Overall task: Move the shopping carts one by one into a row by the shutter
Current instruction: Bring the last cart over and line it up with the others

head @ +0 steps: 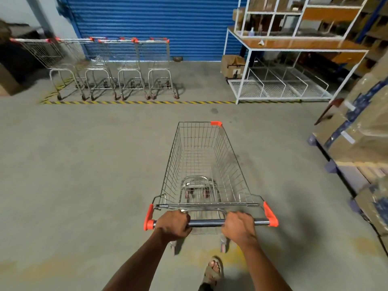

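An empty wire shopping cart point(201, 156) with orange corner pieces stands on the concrete floor right in front of me, its basket pointing away towards the blue shutter point(151, 24). My left hand point(173, 224) and my right hand point(239, 226) are both closed around its dark handle bar point(206, 223). Several more carts point(113, 66) stand side by side in a row against the shutter at the upper left, behind a yellow-and-black floor stripe point(136, 102).
A white metal rack point(294, 66) with wire shelves stands at the upper right, a cardboard box point(232, 66) beside it. Wrapped cartons on blue pallets point(361, 143) line the right side. Open floor lies between my cart and the row. My sandalled foot point(213, 271) shows below.
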